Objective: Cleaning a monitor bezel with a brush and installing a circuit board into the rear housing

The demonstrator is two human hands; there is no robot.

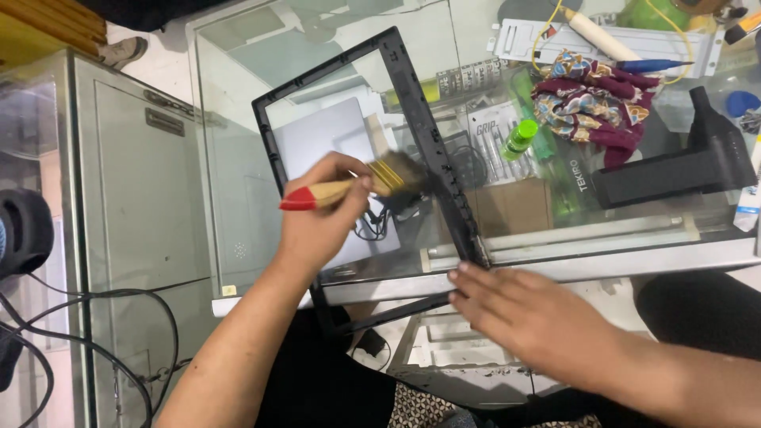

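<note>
Bright even light; glass glares, moving hands blur.

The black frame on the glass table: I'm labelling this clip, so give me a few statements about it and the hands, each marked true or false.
1. The left hand holds a paintbrush with a red-tipped handle. True.
2. The brush bristles meet the black frame. True.
3. The right hand holds a screwdriver. False: it is empty, fingers resting flat at the frame's lower corner.
4. The frame lies on a wooden bench. False: it lies on a glass table, its near end overhanging the edge.
5. A patterned cloth lies beyond the frame. True.
</note>
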